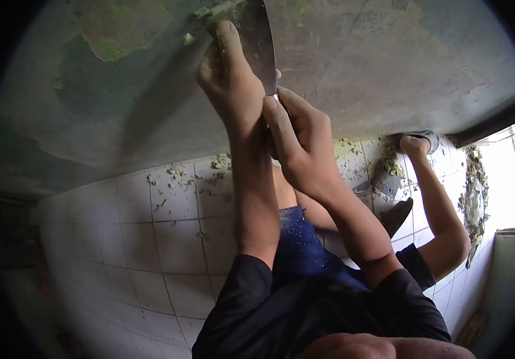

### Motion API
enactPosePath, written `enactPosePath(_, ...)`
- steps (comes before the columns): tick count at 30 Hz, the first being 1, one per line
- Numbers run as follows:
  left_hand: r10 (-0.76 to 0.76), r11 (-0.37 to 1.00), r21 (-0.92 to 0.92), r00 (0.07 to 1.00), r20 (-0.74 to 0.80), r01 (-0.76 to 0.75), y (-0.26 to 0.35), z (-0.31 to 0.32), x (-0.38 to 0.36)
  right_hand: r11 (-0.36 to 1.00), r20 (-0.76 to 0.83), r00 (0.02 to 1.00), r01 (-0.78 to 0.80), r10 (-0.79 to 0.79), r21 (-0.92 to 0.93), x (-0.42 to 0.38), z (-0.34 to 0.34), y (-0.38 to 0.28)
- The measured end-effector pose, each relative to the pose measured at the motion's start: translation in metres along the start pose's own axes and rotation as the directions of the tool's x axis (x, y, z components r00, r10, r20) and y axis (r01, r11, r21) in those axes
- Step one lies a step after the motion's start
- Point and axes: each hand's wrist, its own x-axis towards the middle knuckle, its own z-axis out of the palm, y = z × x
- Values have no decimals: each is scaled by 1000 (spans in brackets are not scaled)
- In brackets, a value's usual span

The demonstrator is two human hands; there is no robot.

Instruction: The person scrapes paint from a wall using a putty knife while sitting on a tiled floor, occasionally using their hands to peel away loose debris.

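Overhead, a stained, peeling ceiling (359, 66) fills the view, with white wall tiles (168, 239) below it. One scraper (257, 42) lies flat against the ceiling. The left hand (227, 78) presses its fingers on the blade, and the right hand (296, 137) is closed around the handle just below. Paint flakes (177, 173) cling to the tiles beneath the scraper. To the scraper's right, another person's hand (414, 143) reaches up to the ceiling. Likely risks: the blade skidding into the pressing fingers, or flakes falling into the eyes.
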Motion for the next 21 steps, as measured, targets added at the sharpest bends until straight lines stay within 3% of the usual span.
enactPosePath(1, 61, 998, -4, 998, 7, -61, -3, -1, 3, 1000, 2, 1000, 0, 0, -4, -2, -2, 7)
enactPosePath(3, 22, 1000, -16, 999, 31, -21, -17, -3, -5, 999, -27, 999, 36, -37, -36, -11, -10, 20)
enactPosePath(5, -64, 994, 85, 998, 9, 63, -47, -3, -9, 978, 7, 986, -165, 165, 130, -19, -19, 14)
enactPosePath(7, 196, 978, 78, 980, -38, -193, -35, 8, 9, 999, -3, 999, -48, 48, -3, -3, -17, 7)
enactPosePath(9, -121, 993, 19, 993, 12, 121, 12, 12, 3, 991, 14, 995, -97, 96, 92, -4, -13, -8)
enactPosePath(10, -64, 998, 0, 998, 22, 64, 10, 14, 1, 978, 39, 995, -98, 92, 187, -1, -11, -13)
enactPosePath(13, 60, 991, 123, 998, -5, -59, -31, 13, -5, 954, 65, 979, -202, 193, 222, -14, -26, -5)
enactPosePath(15, 101, 992, 76, 995, -10, -100, -24, 19, -1, 951, 85, 979, -202, 187, 232, -4, -27, -8)
enactPosePath(17, 48, 997, -54, 999, 4, -48, 4, 25, 13, 993, 23, 999, -35, 33, 117, 11, -18, -17)
enactPosePath(18, 157, 987, -23, 988, 10, -156, 2, 23, 19, 975, 55, 995, -92, 82, 203, 6, -16, -28)
enactPosePath(21, 179, 979, 107, 984, -20, -176, -7, 22, -2, 968, 34, 991, -136, 132, 211, -8, -24, -21)
